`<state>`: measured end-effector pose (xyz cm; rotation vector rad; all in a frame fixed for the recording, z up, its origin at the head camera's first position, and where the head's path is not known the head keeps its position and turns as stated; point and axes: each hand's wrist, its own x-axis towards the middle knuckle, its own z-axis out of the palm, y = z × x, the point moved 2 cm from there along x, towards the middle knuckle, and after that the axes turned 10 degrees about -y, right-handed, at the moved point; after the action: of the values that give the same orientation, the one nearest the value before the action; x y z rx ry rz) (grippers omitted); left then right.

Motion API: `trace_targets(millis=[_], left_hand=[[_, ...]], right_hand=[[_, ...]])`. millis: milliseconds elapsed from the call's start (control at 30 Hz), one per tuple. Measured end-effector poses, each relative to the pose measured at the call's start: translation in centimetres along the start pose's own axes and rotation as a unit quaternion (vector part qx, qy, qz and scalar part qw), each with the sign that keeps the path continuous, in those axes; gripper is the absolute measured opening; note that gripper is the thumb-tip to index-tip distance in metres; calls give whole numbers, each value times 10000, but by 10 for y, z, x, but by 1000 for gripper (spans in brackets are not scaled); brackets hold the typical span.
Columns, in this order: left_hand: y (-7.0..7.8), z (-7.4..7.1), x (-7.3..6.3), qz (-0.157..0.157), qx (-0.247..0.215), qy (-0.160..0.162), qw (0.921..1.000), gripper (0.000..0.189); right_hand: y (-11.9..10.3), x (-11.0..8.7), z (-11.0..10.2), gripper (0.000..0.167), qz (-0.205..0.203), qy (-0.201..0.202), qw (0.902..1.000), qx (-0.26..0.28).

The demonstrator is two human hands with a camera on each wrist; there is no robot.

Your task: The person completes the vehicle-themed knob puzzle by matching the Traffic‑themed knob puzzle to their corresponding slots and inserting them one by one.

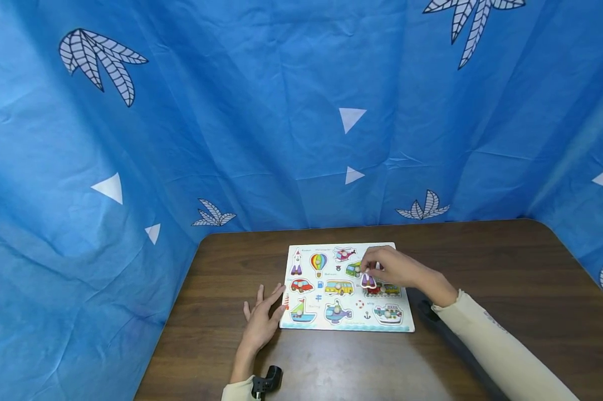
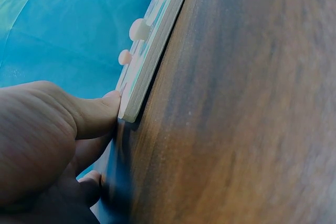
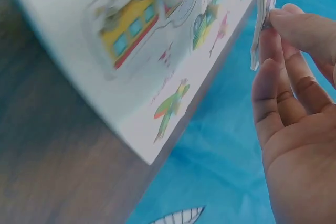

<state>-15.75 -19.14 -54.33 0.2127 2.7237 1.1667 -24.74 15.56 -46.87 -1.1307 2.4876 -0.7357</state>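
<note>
A white wooden peg puzzle board [image 1: 361, 327] with vehicle pictures lies on the table. Between its thumb and fingers, my right hand [image 1: 393, 267] pinches a flat rocket puzzle piece [image 1: 368, 280] with purple fins, held over the right half of the board by the train piece [image 1: 391, 291]. Seen from the right wrist, the rocket piece stands edge-on in the fingers and its upper part leaves the frame. My left hand [image 1: 261, 323] rests at the board's lower left, fingers spread and the thumb tip touching the board edge in the left wrist view.
Other knobbed pictures on the board include a balloon [image 1: 318, 260], a yellow bus [image 1: 338, 287], a sailboat [image 1: 302, 313] and a ship [image 1: 388, 314]. A rocket picture [image 1: 296, 263] shows at upper left. Blue cloth [image 1: 281, 139] hangs behind the brown table [image 1: 506, 289].
</note>
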Motion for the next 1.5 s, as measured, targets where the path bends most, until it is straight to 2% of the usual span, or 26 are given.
trace_targets(millis=[300,567,800,1000,1167,1300,1500], left_hand=[[1,-3,-2,4,46,-16,10000,47],[2,0,-1,72,22,-33,10000,47],[1,1,0,180,-5,0,9998,46],[2,2,-1,144,-54,-8,9999,47],[1,4,-2,119,-56,-36,9999,47],[1,5,-1,123,-22,-20,9999,47],[2,3,1,100,22,84,9999,47]], right_hand=[[-16,57,7,10,-165,-80,9998,-109],[-29,95,21,13,-434,-105,9988,-184],[-42,125,32,13,-272,-167,9987,-406],[-49,143,42,14,16,-244,9988,-424],[-50,152,48,14,96,-159,9981,-580],[-46,157,50,14,88,59,9962,-867],[-43,165,54,16,-4,417,9951,-894]])
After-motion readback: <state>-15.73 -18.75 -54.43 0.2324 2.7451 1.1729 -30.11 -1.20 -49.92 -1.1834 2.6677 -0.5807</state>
